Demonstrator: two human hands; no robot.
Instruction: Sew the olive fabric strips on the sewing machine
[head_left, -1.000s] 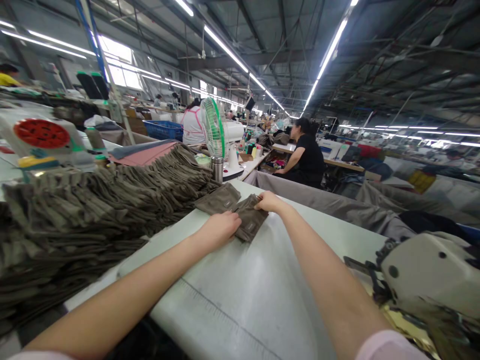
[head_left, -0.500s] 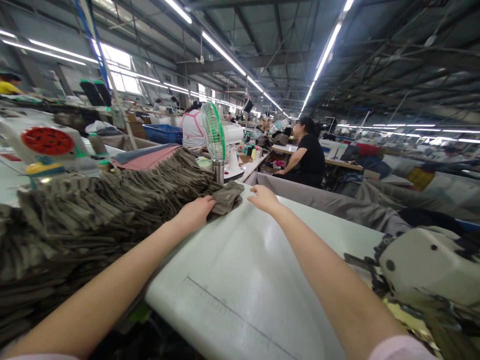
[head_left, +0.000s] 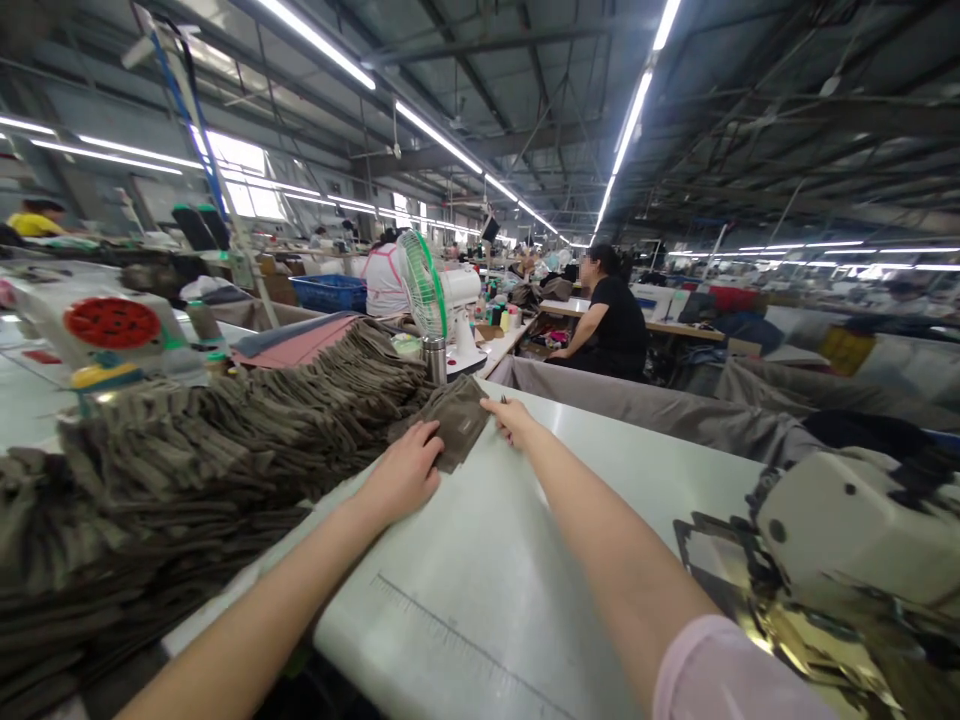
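Observation:
A dark olive-brown cloth piece [head_left: 463,420], with a small pale mark on it, lies at the far left edge of the pale table [head_left: 480,570]. My left hand [head_left: 405,472] rests on its near left side, fingers spread and a little bent. At the cloth's right corner, my right hand [head_left: 513,420] is closed in a pinch. A small dark tip shows by its fingers, too small to name. Beside my left hand runs a long stack of similar folded cloth pieces [head_left: 247,420].
A sewing machine [head_left: 847,530] stands at the right, and another machine with a red round cover [head_left: 112,322] at the left. Beyond the cloth are a metal cup [head_left: 434,360] and a green-rimmed fan [head_left: 426,285]. A person in black [head_left: 619,320] sits farther back.
The cloth piece has come nearer and now lies more spread out. My left hand has moved nearer and loosened from its edge; my right hand has come down onto its right corner.

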